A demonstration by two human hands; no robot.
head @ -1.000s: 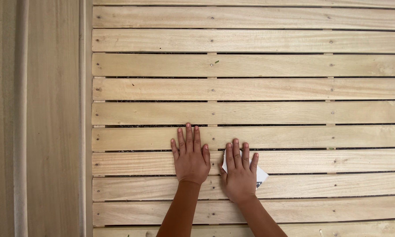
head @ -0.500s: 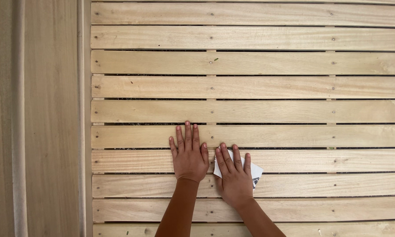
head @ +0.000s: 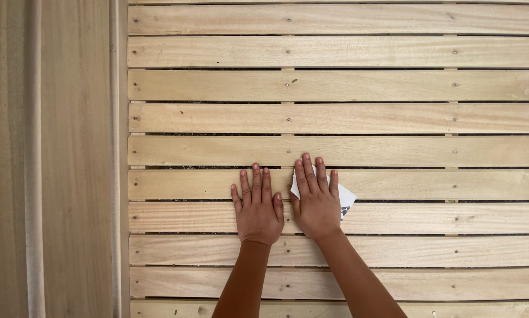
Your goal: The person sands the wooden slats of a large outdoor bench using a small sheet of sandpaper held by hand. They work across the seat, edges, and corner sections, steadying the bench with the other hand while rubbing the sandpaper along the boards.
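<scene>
Head view looks straight down on a slatted wooden panel (head: 394,118) of pale horizontal boards with dark gaps between them, and everything else is placed from it. Both hands lie flat on its lower middle boards, side by side and almost touching at the thumbs.

The left hand (head: 257,209) is spread palm down on bare wood, fingers straight and close together, gripping nothing. The right hand (head: 316,203) presses a white folded sheet (head: 345,197) against the boards, fingers extended over it, not curled around it: it pins the sheet rather than clasps it. Most of the sheet is hidden under the palm and fingers; only a corner shows past the little-finger side and a sliver between the fingertips near the upper edge. A small dark mark sits on the exposed corner, too small to make out. Whether the sheet is paper or abrasive sheet cannot be told.

Both forearms run down from the wrists and are cut off by the bottom edge. The panel itself runs out of view at the top, right and bottom. Left of the panel's edge lies a plain tan surface (head: 70,176) with long vertical ridges, its nature unclear. Small nail heads dot the boards in vertical lines, and a tiny green fleck lies on an upper board.
</scene>
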